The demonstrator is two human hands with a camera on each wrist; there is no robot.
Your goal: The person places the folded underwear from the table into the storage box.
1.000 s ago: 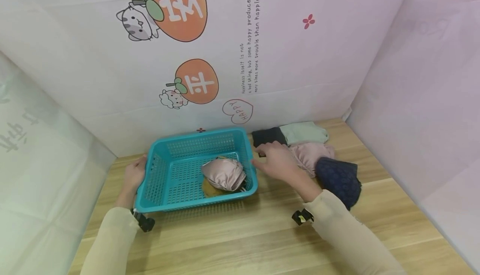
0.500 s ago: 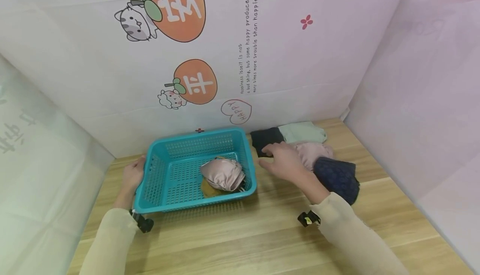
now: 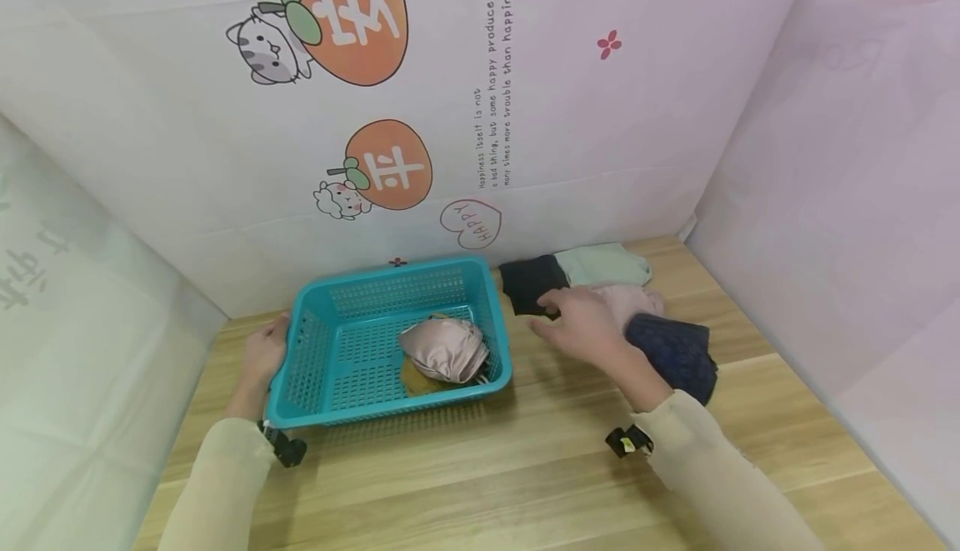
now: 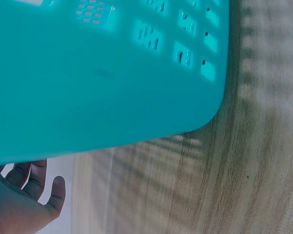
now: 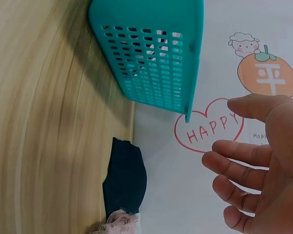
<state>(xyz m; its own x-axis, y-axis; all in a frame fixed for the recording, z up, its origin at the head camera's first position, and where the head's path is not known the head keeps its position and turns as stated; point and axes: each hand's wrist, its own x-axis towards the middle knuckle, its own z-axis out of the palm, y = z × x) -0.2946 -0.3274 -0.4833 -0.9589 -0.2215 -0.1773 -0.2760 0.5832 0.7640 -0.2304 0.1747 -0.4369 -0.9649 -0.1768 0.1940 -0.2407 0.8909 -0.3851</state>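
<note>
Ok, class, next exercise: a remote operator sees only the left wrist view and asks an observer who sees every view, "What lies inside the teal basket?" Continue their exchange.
Observer: In the teal basket, a satiny pink cloth lies partly over a mustard cloth.
Operator: Is the right hand holding anything?
Observer: No, that hand holds nothing.
Operator: And what lies near it on the table?
Observer: A black cloth, a pale green cloth, a rose cloth and a navy cloth.

The printed white back wall (image 3: 570, 142) stands at twelve o'clock, a pale left wall (image 3: 97, 309) at nine, a pink-tinged right wall (image 3: 847, 201) at three; a wood-grain tabletop (image 3: 450, 484) spreads at six.
</note>
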